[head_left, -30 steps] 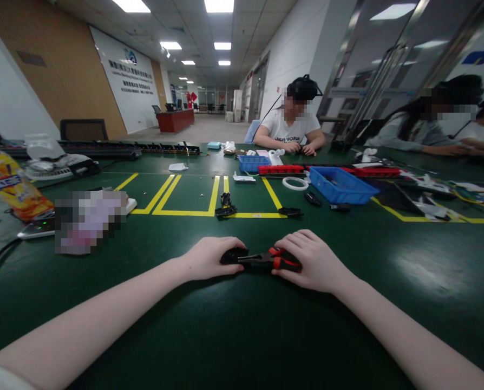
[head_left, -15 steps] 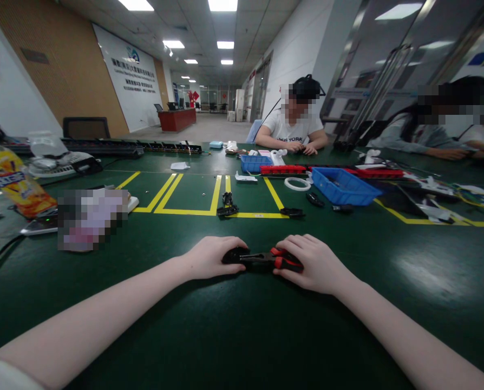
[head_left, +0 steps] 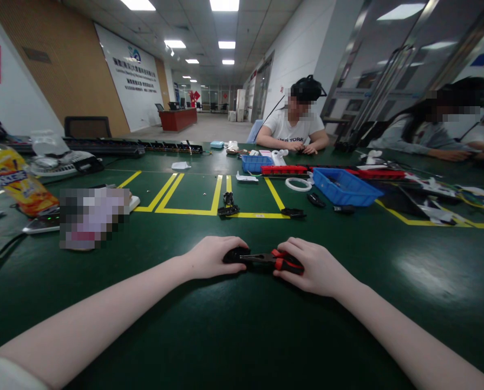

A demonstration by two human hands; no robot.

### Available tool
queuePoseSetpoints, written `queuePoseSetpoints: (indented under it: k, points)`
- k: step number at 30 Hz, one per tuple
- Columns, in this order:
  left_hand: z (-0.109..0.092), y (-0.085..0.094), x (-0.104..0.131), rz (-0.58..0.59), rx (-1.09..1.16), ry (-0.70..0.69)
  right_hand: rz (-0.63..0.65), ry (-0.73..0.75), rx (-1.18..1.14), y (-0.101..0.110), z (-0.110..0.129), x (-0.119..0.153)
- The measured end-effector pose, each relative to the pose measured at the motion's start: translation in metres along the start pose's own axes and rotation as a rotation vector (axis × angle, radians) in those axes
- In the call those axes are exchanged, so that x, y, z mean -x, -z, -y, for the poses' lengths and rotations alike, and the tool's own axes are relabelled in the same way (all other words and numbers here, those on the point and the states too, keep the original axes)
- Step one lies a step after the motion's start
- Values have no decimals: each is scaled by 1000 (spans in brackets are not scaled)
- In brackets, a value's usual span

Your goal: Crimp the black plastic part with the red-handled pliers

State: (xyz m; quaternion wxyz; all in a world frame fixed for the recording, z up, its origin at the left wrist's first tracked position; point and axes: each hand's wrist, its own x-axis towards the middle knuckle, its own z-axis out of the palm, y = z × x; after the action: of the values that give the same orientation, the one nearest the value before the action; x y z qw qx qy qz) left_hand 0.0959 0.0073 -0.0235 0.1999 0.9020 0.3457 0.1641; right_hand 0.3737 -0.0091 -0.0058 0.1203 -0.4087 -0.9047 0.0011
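My left hand (head_left: pixel 215 257) is closed round a small black part (head_left: pixel 234 255), low over the green table in the middle of the head view. Most of that part is hidden by the fingers, so its kind does not show. My right hand (head_left: pixel 309 265) grips the red and black handles of a pair of long-nose pliers (head_left: pixel 264 259). The jaws point left and their tip meets the black part. Beyond my hands lie dark pieces (head_left: pixel 228 207), a flat black piece (head_left: pixel 294 213) and a rounded black piece (head_left: pixel 315 200).
A blue bin (head_left: pixel 343 187) and a smaller blue bin (head_left: pixel 256 163) stand beyond, with a white ring (head_left: pixel 299 184) between them. Yellow tape (head_left: pixel 185 212) marks the green table (head_left: pixel 242 330). A drink bottle (head_left: pixel 20 181) stands at left. A person (head_left: pixel 294 127) sits opposite; others sit at right.
My right hand's upper fingers have shifted very slightly on the pliers. The left hand, black part and pliers look otherwise the same; the whole view has moved a touch.
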Motion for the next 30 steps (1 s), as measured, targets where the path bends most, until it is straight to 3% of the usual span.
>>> queuePoseSetpoints:
  k: [9,17,30]
  points:
    - [1,-2,-1,-23,-33,7,-20,18,4,-3,2,2]
    - [-8,0,-2,-50,-170,144,-63,47,52,-3,0,1]
    - [-6,0,-1,-35,-225,83,-123,59,98,-1,0,1]
